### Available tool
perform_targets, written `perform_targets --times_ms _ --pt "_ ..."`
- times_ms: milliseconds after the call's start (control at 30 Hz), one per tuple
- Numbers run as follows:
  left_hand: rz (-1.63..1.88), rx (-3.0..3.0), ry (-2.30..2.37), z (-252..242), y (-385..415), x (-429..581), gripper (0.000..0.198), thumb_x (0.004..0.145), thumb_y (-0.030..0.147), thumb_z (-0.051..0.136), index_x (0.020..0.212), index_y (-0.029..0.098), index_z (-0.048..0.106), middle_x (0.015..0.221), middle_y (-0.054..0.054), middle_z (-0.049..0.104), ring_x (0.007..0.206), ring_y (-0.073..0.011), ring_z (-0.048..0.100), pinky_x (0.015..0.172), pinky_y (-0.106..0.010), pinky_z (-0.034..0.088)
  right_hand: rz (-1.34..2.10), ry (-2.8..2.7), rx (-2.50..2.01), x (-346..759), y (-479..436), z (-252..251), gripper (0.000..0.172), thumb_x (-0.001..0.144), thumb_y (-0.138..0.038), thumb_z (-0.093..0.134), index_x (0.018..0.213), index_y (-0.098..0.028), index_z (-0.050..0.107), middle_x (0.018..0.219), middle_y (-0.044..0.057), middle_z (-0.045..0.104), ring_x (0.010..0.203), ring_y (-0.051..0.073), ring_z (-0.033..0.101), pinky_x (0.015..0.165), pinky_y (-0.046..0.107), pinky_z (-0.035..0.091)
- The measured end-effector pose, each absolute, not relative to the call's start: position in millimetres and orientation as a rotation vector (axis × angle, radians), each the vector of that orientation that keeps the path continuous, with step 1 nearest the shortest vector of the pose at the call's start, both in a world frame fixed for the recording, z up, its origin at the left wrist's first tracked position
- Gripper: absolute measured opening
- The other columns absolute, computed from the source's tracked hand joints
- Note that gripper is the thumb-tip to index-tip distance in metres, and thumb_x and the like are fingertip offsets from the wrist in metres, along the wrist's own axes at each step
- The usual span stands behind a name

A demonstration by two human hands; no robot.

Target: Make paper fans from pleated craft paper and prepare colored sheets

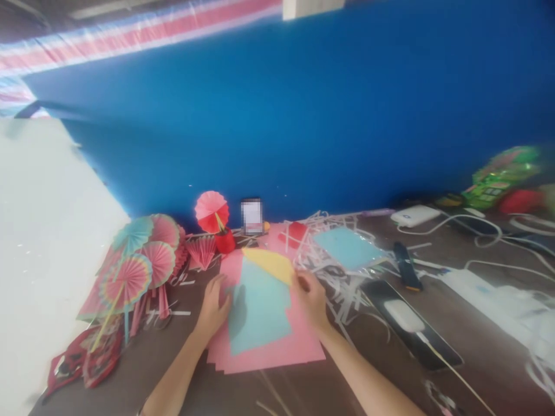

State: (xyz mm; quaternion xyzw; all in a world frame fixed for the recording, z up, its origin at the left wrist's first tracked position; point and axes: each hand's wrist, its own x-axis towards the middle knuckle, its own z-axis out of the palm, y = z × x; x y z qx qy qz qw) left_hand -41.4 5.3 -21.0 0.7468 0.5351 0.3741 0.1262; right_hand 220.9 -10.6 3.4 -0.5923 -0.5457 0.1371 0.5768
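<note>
A light blue sheet of paper [261, 315] lies on a stack of pink paper sheets [299, 353] on the dark table. Across the top of the blue sheet is a yellow piece of paper [269, 264], curved and partly raised. My right hand [311, 297] pinches the yellow paper at its right end. At the left edge of the sheets rests my left hand [215, 306], thumb and fingers apart, holding nothing. I cannot tell whether the yellow paper is a separate sheet or the blue one's reverse side.
Pleated paper fans [125, 280] and red-handled scissors [82, 361] are at left. A pink paper rosette [211, 212] stands behind the sheets. White paper strips [323, 271], a wrapped blue paper pack [349, 247], a phone [433, 346], a cutter [406, 267] and a power strip [489, 300] are at right.
</note>
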Motion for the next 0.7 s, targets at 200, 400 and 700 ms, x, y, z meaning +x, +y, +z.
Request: perform_targets --times_ms 200,400,700 --pt "1.136 2.268 1.603 -15.7 0.6 -34.3 0.032 0.080 0.019 0.042 0.111 0.018 0.048 0.117 -0.011 0.049 0.115 -0.0250 0.042 0.097 -0.046 0.036 0.253 -0.981 -1.423 241.3 0.6 7.0 0.030 0.081 -0.040 0.047 0.093 -0.014 0.056 0.087 0.009 0.062 0.080 0.021 0.057 0.070 0.035 0.046" --pt "1.166 2.425 1.586 -7.3 1.6 -10.9 0.020 0.078 0.017 0.044 0.093 0.019 0.057 0.097 -0.007 0.058 0.092 -0.0214 0.054 0.083 -0.038 0.040 -0.031 -0.989 -1.422 244.4 2.6 6.5 0.025 0.086 -0.033 0.039 0.101 -0.015 0.049 0.098 0.013 0.056 0.092 0.022 0.054 0.077 0.038 0.045" --pt "0.977 2.302 1.480 -8.1 -7.2 -7.7 0.022 0.080 0.022 0.041 0.096 0.020 0.056 0.080 -0.003 0.061 0.071 -0.0159 0.058 0.066 -0.029 0.045 0.212 -2.252 -1.105 223.9 -5.1 0.7 0.025 0.087 -0.016 0.036 0.089 -0.022 0.061 0.088 0.004 0.061 0.086 0.016 0.056 0.078 0.031 0.045"
